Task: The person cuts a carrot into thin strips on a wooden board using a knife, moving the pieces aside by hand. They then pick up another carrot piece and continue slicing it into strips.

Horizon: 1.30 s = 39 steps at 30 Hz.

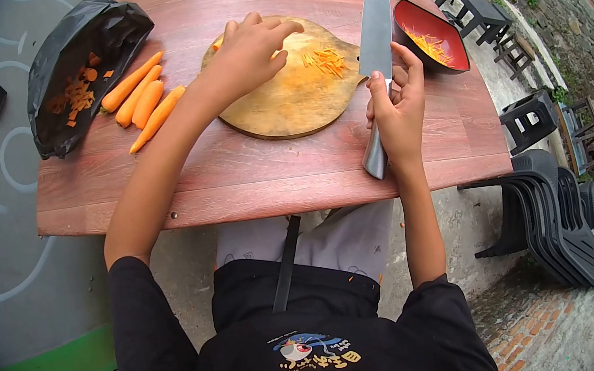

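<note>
The right hand (pixel 396 105) grips a chef's knife (pixel 376 58) by its steel handle, blade up; it looks rigid, weighty, slick. The left hand (pixel 250 50) closes loosely over a carrot piece (pixel 217 44), firm and prone to roll, on the cutting board (pixel 292 102) beneath it. No readable writing.

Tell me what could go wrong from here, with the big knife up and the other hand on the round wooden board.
1. The long steel chef's knife is gripped loosely in the right hand; it could slip.
2. The left hand covers a carrot piece on the round wooden cutting board; its fingers may stray under the blade.
3. The red bowl of carrot shreds sits near the table edge, beside the blade; a bump might tip it.
</note>
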Tool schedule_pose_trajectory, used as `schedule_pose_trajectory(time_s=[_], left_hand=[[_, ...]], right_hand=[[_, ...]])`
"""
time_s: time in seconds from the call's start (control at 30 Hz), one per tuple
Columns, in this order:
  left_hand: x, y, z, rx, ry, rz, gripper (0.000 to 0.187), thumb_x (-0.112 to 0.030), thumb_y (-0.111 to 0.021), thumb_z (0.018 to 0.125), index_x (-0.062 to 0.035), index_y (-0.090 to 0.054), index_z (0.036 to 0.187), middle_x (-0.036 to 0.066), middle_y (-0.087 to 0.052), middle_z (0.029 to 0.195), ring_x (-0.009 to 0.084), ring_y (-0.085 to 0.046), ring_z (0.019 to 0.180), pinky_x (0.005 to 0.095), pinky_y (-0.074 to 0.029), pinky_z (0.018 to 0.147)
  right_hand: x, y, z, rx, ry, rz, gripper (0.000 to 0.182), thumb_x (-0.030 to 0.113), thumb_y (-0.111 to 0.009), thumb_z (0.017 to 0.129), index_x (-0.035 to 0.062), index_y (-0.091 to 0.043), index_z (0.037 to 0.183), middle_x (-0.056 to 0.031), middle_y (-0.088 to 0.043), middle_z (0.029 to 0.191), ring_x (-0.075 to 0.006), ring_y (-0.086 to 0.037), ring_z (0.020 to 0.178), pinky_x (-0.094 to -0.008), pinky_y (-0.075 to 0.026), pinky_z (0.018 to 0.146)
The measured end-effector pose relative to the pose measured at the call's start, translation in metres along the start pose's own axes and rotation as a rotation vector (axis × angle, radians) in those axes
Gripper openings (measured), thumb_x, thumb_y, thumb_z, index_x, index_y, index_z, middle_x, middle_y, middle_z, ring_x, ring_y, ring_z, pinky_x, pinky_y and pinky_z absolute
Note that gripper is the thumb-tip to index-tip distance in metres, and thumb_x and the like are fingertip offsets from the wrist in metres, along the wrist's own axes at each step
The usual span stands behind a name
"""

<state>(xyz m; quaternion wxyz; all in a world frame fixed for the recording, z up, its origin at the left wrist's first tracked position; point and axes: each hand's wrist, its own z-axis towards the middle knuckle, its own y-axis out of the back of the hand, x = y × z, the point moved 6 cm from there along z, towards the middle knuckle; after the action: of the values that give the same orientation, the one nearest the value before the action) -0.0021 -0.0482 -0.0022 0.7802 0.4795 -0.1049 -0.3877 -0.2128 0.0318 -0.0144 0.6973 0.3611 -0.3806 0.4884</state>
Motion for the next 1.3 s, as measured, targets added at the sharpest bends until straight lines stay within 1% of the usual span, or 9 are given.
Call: schedule_pose_trajectory(time_s=[0.13,0.33,0.43,0.67,0.77,0.87,0.93,1.03,1.3], left_hand=[[0.010,-0.003,-0.005,0.080,0.169,0.137,0.043,-0.014,-0.063,0.094,-0.0168,-0.061,0.136,0.002,-0.071,0.097,0.0235,-0.058,0.108,0.0422,-0.038,0.098],[0.018,-0.007,-0.003,0.070,0.172,-0.045,0.042,-0.014,-0.062,0.094,-0.0159,-0.061,0.137,0.003,-0.072,0.099,0.0262,-0.060,0.112,0.0455,-0.041,0.102],[0.016,-0.006,-0.006,0.057,0.204,0.062,0.041,-0.016,-0.062,0.094,-0.0149,-0.061,0.135,0.005,-0.071,0.100,0.0275,-0.061,0.113,0.0479,-0.042,0.104],[0.013,-0.002,-0.005,0.091,0.173,-0.007,0.042,-0.015,-0.064,0.093,-0.0124,-0.061,0.135,0.005,-0.070,0.099,0.0269,-0.061,0.111,0.0422,-0.044,0.103],[0.018,-0.008,-0.003,0.191,0.140,-0.250,0.046,-0.010,-0.065,0.090,-0.0112,-0.060,0.136,0.006,-0.070,0.098,0.0250,-0.060,0.110,0.0396,-0.046,0.101],[0.020,-0.011,-0.004,0.238,-0.030,-0.285,0.051,-0.006,-0.066,0.088,-0.0108,-0.059,0.138,0.007,-0.070,0.098,0.0237,-0.061,0.108,0.0401,-0.046,0.100],[0.016,-0.008,-0.006,0.126,-0.091,-0.290,0.054,-0.005,-0.066,0.088,-0.0106,-0.057,0.140,0.008,-0.070,0.098,0.0250,-0.063,0.104,0.0412,-0.047,0.099],[0.015,-0.004,-0.005,0.122,0.022,-0.123,0.055,-0.007,-0.062,0.090,-0.0127,-0.053,0.143,0.011,-0.070,0.096,0.0301,-0.066,0.097,0.0430,-0.051,0.090],[0.012,-0.013,-0.010,0.092,0.011,-0.171,0.055,-0.011,-0.061,0.093,-0.0127,-0.051,0.147,0.013,-0.069,0.100,0.0296,-0.065,0.102,0.0422,-0.050,0.094]], right_hand=[[-0.003,0.000,0.000,0.007,-0.011,0.003,0.048,0.005,-0.058,0.100,0.0048,-0.039,0.144,-0.0116,-0.067,0.100,-0.0070,-0.054,0.055,-0.0240,-0.044,0.043],[-0.003,-0.001,0.001,0.014,-0.021,0.010,0.047,0.006,-0.058,0.100,0.0048,-0.039,0.143,-0.0109,-0.067,0.096,-0.0075,-0.054,0.052,-0.0247,-0.043,0.042],[-0.010,0.000,0.003,0.020,-0.032,0.012,0.047,0.006,-0.058,0.100,0.0049,-0.040,0.143,-0.0106,-0.067,0.095,-0.0078,-0.055,0.051,-0.0250,-0.044,0.041],[-0.011,0.001,0.004,0.004,-0.015,0.032,0.047,0.005,-0.058,0.099,0.0051,-0.040,0.142,-0.0092,-0.066,0.090,-0.0080,-0.055,0.050,-0.0253,-0.044,0.040],[-0.014,0.004,0.005,-0.004,-0.005,0.031,0.047,0.005,-0.058,0.099,0.0054,-0.040,0.142,-0.0088,-0.065,0.088,-0.0082,-0.055,0.050,-0.0254,-0.044,0.040],[-0.017,0.006,0.008,-0.023,-0.024,0.038,0.046,0.006,-0.058,0.098,0.0053,-0.041,0.141,-0.0088,-0.065,0.088,-0.0086,-0.055,0.050,-0.0255,-0.044,0.040],[-0.021,0.007,0.007,-0.033,-0.034,0.030,0.046,0.007,-0.059,0.098,0.0049,-0.041,0.140,-0.0090,-0.065,0.088,-0.0090,-0.055,0.049,-0.0261,-0.045,0.040],[-0.024,0.008,0.007,-0.029,-0.039,0.027,0.046,0.006,-0.058,0.098,0.0049,-0.040,0.140,-0.0094,-0.065,0.088,-0.0092,-0.055,0.049,-0.0263,-0.044,0.040],[-0.018,0.004,0.005,-0.035,-0.071,0.037,0.048,0.005,-0.058,0.098,0.0058,-0.038,0.141,-0.0097,-0.066,0.090,-0.0082,-0.055,0.050,-0.0251,-0.043,0.040]])
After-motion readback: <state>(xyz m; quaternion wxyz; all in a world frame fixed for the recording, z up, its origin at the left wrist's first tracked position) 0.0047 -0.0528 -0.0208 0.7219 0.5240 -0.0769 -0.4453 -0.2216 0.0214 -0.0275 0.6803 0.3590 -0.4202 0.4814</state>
